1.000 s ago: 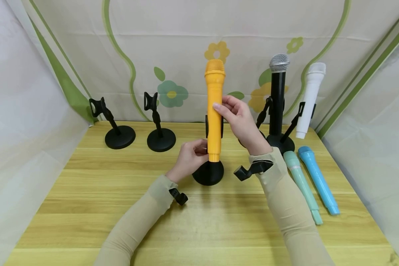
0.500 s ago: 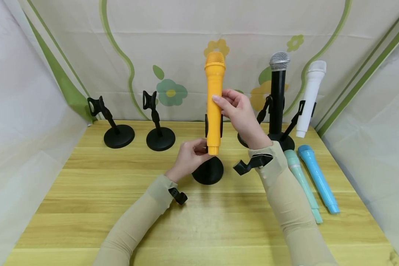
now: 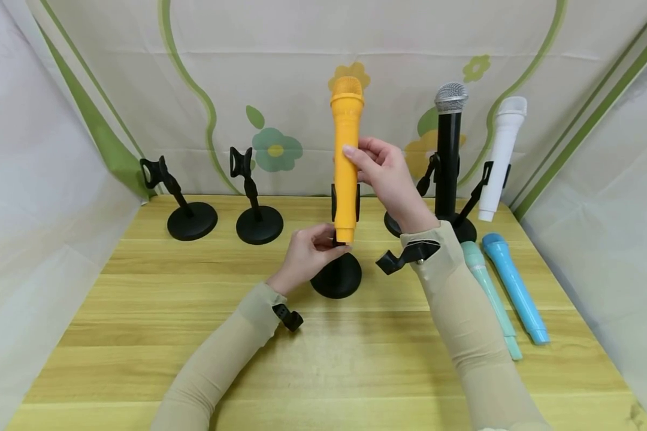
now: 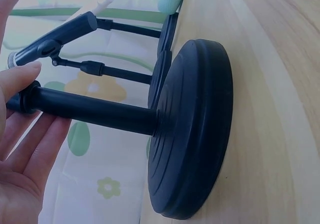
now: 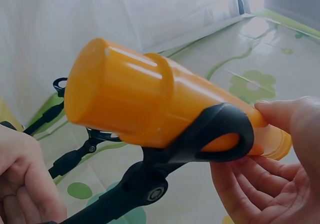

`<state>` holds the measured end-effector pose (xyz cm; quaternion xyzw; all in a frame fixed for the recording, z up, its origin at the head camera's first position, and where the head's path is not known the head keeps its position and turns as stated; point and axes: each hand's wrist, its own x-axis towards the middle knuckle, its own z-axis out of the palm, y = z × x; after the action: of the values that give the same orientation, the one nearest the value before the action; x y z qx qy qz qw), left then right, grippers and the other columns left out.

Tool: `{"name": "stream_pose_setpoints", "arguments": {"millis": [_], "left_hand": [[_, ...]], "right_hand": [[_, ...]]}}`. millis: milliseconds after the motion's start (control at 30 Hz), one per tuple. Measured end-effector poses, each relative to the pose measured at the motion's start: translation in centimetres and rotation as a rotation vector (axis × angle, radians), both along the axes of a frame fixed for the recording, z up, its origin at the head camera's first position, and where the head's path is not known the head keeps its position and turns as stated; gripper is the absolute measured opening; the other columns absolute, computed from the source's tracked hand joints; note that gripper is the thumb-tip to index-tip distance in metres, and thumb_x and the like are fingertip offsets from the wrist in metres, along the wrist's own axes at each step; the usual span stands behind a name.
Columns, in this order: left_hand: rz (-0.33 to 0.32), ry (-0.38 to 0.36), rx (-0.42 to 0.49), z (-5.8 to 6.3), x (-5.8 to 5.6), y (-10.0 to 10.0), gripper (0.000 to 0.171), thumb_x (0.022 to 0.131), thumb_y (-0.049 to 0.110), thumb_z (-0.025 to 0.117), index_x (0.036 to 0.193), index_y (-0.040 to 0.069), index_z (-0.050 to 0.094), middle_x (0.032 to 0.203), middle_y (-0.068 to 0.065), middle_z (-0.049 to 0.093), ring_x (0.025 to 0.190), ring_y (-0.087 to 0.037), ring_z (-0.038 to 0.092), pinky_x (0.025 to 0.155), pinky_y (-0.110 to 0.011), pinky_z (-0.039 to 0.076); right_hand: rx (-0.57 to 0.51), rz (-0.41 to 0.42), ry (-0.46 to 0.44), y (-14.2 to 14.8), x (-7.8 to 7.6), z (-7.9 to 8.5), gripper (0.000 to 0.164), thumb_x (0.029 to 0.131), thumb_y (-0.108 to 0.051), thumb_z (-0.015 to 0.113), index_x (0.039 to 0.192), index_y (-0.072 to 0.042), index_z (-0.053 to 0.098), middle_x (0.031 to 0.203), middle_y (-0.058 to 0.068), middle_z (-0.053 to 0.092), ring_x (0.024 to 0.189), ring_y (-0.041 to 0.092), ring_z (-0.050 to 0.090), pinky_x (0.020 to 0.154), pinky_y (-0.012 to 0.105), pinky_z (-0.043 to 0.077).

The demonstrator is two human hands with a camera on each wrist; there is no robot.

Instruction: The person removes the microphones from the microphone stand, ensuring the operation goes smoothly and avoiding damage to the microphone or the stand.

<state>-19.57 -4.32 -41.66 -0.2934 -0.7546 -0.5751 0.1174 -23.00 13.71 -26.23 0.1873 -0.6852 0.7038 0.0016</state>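
Observation:
An orange microphone (image 3: 347, 161) stands nearly upright in the head view, its head up. My right hand (image 3: 389, 179) pinches its body between thumb and fingers. In the right wrist view the black clip (image 5: 220, 134) of a stand wraps round the microphone, and its lower end sticks out past the clip. My left hand (image 3: 307, 254) grips the pole of this black microphone stand (image 3: 336, 278) below the clip. The left wrist view shows thumb and fingers round the upper pole (image 4: 95, 108) and the round base (image 4: 192, 129) on the table.
Two stands without microphones, a left one (image 3: 192, 220) and a nearer one (image 3: 259, 224), are on the left. A black microphone (image 3: 449, 155) and a white microphone (image 3: 501, 158) sit in stands at right. A mint microphone (image 3: 490, 299) and a blue microphone (image 3: 516, 290) lie on the wooden table (image 3: 248, 371).
My right hand and the orange microphone have moved upward in the head view, so its lower end is now higher above the base. My left hand has stayed on the stand.

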Motion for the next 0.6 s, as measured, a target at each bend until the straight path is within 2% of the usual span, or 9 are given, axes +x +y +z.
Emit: {"name": "stream_pose_setpoints", "arguments": {"millis": [600], "left_hand": [[-0.008, -0.028, 0.012, 0.1, 0.1, 0.1, 0.028, 0.084, 0.013, 0.086, 0.110, 0.010, 0.076, 0.101, 0.000, 0.076, 0.084, -0.012, 0.073, 0.074, -0.029, 0.061]], "right_hand": [[-0.065, -0.004, -0.004, -0.4, -1.3, 0.7, 0.040, 0.101, -0.024, 0.068, 0.130, 0.001, 0.062, 0.116, 0.020, 0.065, 0.095, 0.031, 0.063, 0.081, 0.035, 0.060]]}}
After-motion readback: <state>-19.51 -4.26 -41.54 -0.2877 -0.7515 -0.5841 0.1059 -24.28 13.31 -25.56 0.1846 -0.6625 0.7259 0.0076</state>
